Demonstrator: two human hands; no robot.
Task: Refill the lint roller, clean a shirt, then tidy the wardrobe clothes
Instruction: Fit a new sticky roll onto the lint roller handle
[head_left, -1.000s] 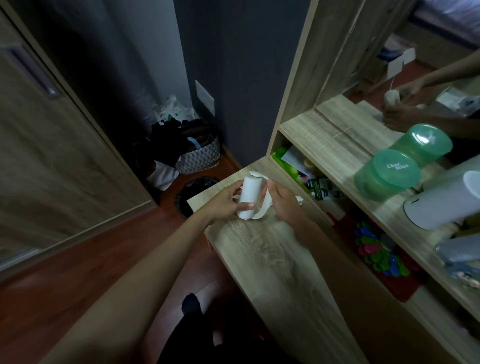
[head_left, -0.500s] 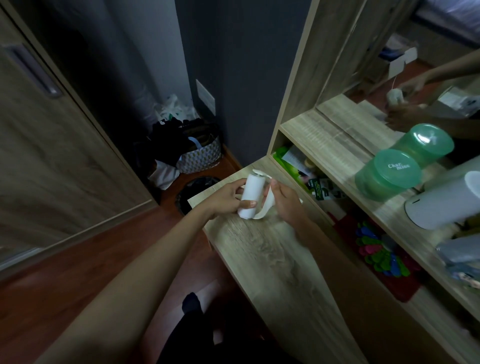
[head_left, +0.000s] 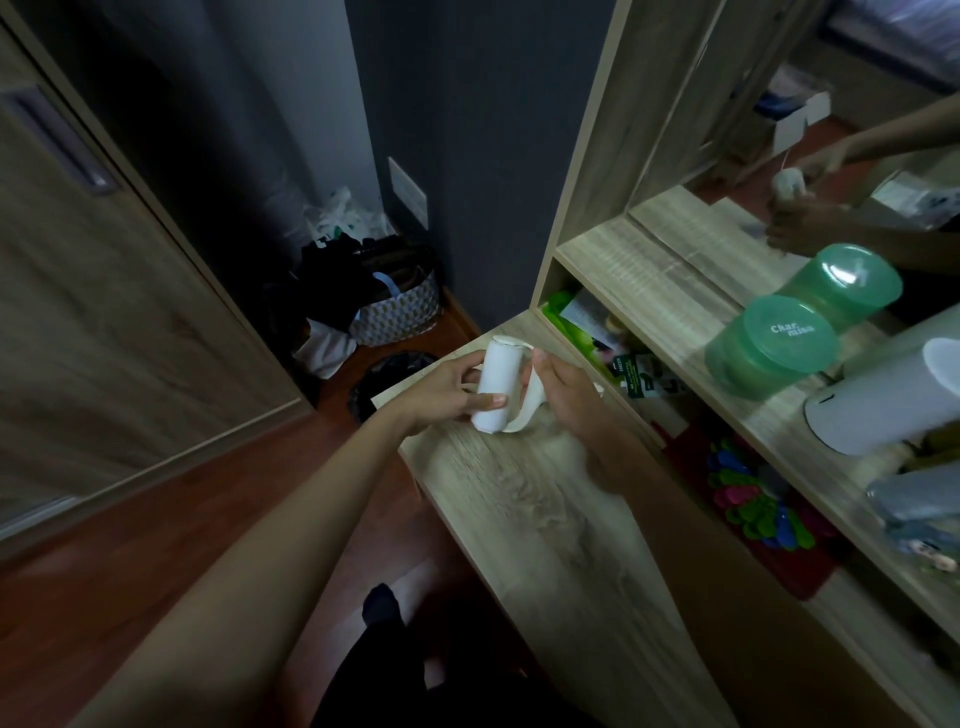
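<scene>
Green tub (head_left: 774, 347) on shelf (head_left: 649, 275); patterned basket (head_left: 400, 317) on floor w/ dark clothes.

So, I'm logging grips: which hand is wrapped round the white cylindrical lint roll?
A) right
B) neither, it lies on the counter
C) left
C: the left hand grips the white cylindrical lint roll, while the right hand pinches the curved white strip beside it.

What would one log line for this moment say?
stage: lint roller refill | left hand: grips white roll | right hand: holds white strip beside roll | place: above wooden desk
</scene>
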